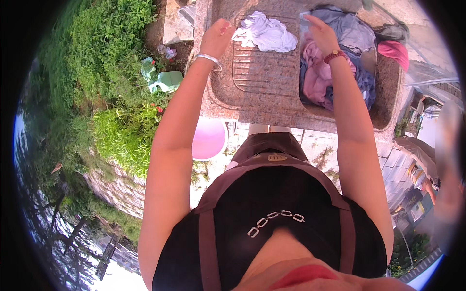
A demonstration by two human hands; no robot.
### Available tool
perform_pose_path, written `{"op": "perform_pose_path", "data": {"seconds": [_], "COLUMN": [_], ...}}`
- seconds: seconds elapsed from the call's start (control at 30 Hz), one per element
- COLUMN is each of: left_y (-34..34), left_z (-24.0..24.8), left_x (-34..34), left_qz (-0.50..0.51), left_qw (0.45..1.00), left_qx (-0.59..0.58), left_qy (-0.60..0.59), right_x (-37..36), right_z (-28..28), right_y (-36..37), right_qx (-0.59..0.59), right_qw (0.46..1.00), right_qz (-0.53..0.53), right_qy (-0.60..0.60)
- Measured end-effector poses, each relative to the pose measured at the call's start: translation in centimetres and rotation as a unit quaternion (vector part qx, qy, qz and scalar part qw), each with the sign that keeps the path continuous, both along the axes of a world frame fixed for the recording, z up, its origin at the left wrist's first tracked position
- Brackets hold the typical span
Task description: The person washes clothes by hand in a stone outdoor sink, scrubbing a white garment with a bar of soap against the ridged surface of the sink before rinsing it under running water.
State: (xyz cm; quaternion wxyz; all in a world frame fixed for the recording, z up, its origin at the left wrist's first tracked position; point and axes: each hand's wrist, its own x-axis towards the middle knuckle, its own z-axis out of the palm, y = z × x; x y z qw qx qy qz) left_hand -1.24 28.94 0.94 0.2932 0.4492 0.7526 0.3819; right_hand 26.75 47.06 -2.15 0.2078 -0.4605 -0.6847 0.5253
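A crumpled white cloth [266, 33] lies on the ribbed washboard [252, 68] of a speckled stone wash sink. My left hand [218, 35], a silver bangle on its wrist, is at the cloth's left end with its fingers curled in. Whether the cloth is caught in them is hard to see. My right hand [322, 35], wearing a red bracelet, is above the sink's right basin, fingers stretched out. A small pale patch shows at its fingertips, too unclear to name. Under that arm lies a heap of pink, grey and blue clothes [318, 72] in the basin.
A bright pink cloth [394, 54] hangs over the basin's right rim. On the ground below the sink's left side stands a pink tub [208, 139]. Green plants [109, 53] grow at the left, with a green plastic container [167, 81] among them.
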Motion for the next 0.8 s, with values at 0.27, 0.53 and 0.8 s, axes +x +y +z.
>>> {"op": "perform_pose_path", "data": {"seconds": [0.27,0.53,0.8], "left_y": [5.6,-0.6,7.7], "left_z": [-7.1,-4.7,-6.2], "left_x": [7.7,10.8,7.2], "left_qz": [0.054,-0.141,0.029], "left_qw": [0.975,0.944,0.932], "left_qx": [0.030,0.057,0.004], "left_qy": [0.215,0.293,0.362], "right_x": [-9.7,-5.4,-11.7], "right_z": [-2.3,-1.0,-2.1], "right_y": [-8.1,-12.1,-4.8], "right_qx": [0.286,0.370,0.355], "right_qw": [0.953,0.918,0.907], "right_qz": [-0.028,0.063,-0.110], "right_qy": [-0.099,-0.128,-0.195]}}
